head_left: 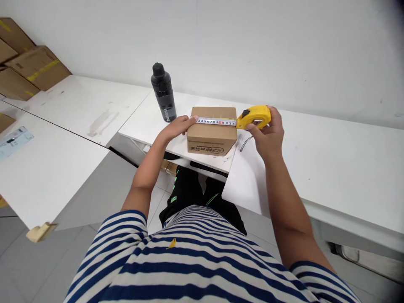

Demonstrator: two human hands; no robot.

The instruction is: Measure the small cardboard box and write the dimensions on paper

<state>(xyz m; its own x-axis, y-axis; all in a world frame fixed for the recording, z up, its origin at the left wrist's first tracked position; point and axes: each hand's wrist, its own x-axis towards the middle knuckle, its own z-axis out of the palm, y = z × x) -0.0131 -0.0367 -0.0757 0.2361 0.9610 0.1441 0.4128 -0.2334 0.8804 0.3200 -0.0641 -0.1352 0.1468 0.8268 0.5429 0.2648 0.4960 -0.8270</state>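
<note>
A small brown cardboard box [211, 135] sits on the white table [331, 168]. A white tape blade [216, 122] with printed numbers lies stretched across the box's top. My left hand [177, 127] pinches the blade's end against the box's left top edge. My right hand [269, 134] grips the yellow tape measure case [254, 116] just past the box's right edge, fingers wrapped round it. A thin dark strap [245, 143] hangs from the case onto the table.
A black water bottle [163, 92] stands upright just left of and behind the box. More white tables [47, 168] extend to the left with a gap between them. Flat cardboard boxes [28, 67] lean at the far left. A white wall runs behind.
</note>
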